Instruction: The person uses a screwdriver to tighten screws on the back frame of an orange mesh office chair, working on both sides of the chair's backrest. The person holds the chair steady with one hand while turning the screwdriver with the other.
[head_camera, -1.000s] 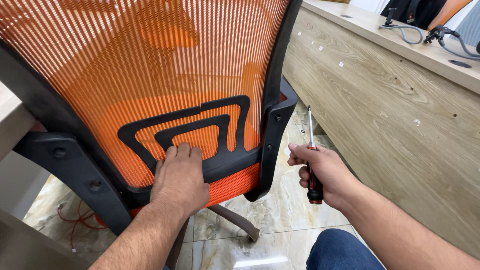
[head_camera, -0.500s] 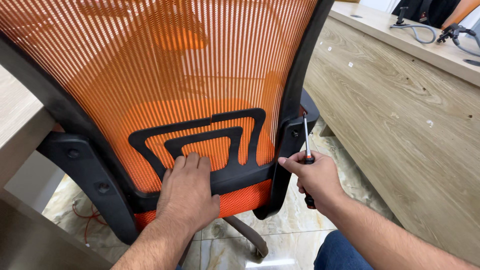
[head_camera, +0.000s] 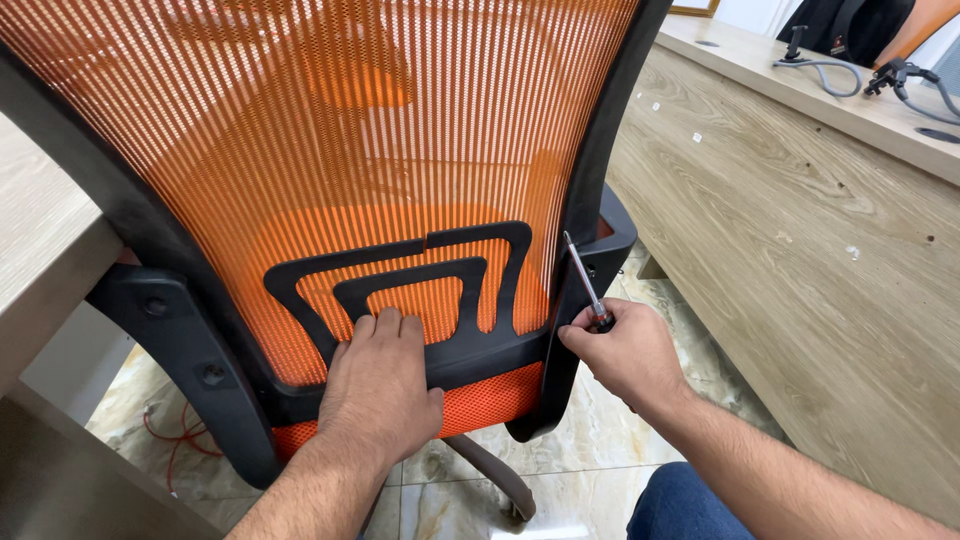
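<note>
Orange mesh office chair back (head_camera: 330, 130) filling the view, black frame around it, between wooden worktop panel (head_camera: 800, 250) on the right and pale worktop edge (head_camera: 40, 250) on the left. Black lumbar support (head_camera: 480, 350) low on the mesh. Left hand (head_camera: 385, 385) pressed flat against it, released, grasping nothing. Right hand (head_camera: 625, 350) clenched around screwdriver (head_camera: 585, 282), shaft angled up against the frame's right edge.

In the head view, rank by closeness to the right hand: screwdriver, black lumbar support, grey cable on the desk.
Measured from the right hand:
1. Screwdriver: held in it, shaft pointing up along the chair frame.
2. Black lumbar support: to its left, under the left hand.
3. Grey cable: top right, on the desk.
</note>
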